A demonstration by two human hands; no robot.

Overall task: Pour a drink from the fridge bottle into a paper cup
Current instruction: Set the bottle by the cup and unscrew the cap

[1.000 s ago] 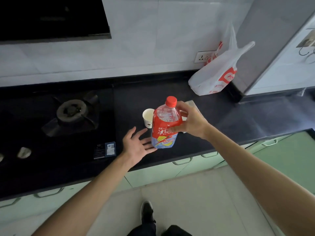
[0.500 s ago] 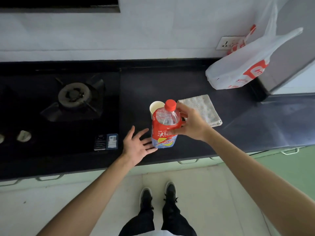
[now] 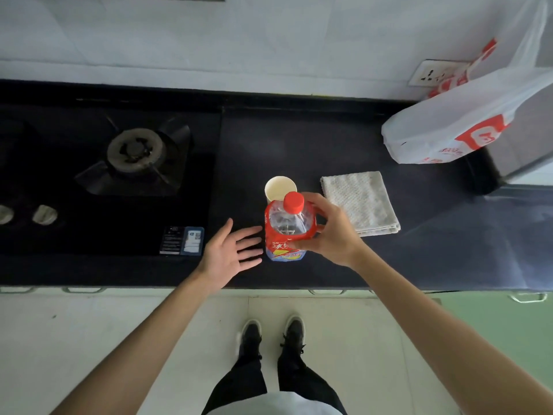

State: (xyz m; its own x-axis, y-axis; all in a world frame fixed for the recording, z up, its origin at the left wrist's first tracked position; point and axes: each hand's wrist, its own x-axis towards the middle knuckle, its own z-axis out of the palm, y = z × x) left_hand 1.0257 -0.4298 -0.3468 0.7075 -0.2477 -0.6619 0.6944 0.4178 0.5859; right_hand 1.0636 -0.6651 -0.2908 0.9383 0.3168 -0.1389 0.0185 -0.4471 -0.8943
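Observation:
A clear plastic bottle (image 3: 285,232) with a red label and a red cap (image 3: 293,202) stands upright on the dark countertop (image 3: 299,139). My right hand (image 3: 329,232) grips its upper body from the right side. Just behind the bottle stands a white paper cup (image 3: 279,187), upright, its lower part hidden by the bottle. My left hand (image 3: 229,254) lies flat and spread on the counter just left of the bottle's base, fingertips close to it; I cannot tell whether they touch.
A folded white cloth (image 3: 360,202) lies right of the cup. A white and red plastic bag (image 3: 460,127) sits at the back right by a wall socket (image 3: 431,74). A gas burner (image 3: 136,149) and two knobs (image 3: 45,214) are on the left. The counter's front edge (image 3: 179,287) runs above my feet.
The view has tilted down and closer over the counter. The bottle stays upright in my right hand, and my left hand stays spread beside it.

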